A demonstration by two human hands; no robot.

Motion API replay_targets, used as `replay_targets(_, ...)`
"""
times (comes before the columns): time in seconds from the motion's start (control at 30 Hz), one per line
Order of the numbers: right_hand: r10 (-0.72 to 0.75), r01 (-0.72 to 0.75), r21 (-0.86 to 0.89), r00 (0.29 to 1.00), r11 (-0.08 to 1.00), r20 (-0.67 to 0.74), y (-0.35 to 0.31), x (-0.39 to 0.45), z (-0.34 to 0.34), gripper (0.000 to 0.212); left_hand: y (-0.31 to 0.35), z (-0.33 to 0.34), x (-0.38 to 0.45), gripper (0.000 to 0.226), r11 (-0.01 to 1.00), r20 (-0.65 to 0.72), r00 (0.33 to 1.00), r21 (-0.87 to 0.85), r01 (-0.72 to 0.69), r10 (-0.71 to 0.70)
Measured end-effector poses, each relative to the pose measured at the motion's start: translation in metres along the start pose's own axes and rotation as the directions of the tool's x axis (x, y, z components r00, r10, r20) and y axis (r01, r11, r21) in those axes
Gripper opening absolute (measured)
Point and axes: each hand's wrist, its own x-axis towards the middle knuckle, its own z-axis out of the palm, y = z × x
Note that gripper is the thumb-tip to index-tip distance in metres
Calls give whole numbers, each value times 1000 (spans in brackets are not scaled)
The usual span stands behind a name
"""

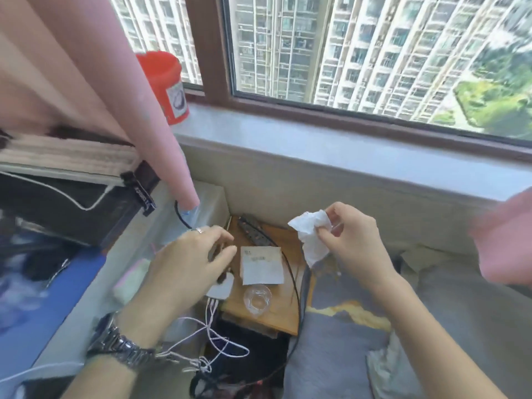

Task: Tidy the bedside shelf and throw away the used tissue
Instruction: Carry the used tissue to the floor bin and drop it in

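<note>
Over the left edge of the bedside shelf (276, 318) the left hand (190, 263) hovers, fingers loosely spread and holding nothing, just above a white charger (220, 289) with trailing cables. Right of it, flat on the shelf, lie a paper slip (261, 264), a clear glass (257, 299) and, toward the back, a power strip (253, 233). Further right, the right hand (354, 243) pinches the crumpled used tissue (312, 240), which hangs downward from the fingertips, lifted clear above the shelf's right edge. I judge the tissue ready to carry off; no bin is visible.

pink curtain (95, 67), red bucket (164, 84) on sill, tower blocks (374, 47) outside
</note>
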Motion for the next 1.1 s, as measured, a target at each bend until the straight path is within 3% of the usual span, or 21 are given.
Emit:
replay_targets(0.4, -326, 325, 68, 945, 943, 12, -161, -18, -22, 12, 0, -157, -82, 16, 1000, -177, 984, 23, 15, -11)
replay_targets(0.63, -468, 457, 147, 883, 877, 45, -265, -75, -5, 23, -31, -227, -182, 22, 999, -325, 945, -27, 30, -37)
replay_targets(0.87, -617, 585, 228, 780, 778, 103, -373, -186, 53, 26, -115, -258, -336, 17, 983, -427, 887, -34, 181, -178)
replay_targets(1.1, -773, 682, 363, 571, 634, 278, -468, -312, 148, 22, -207, -262, -520, 21, 890, -527, 735, -100, 444, -426)
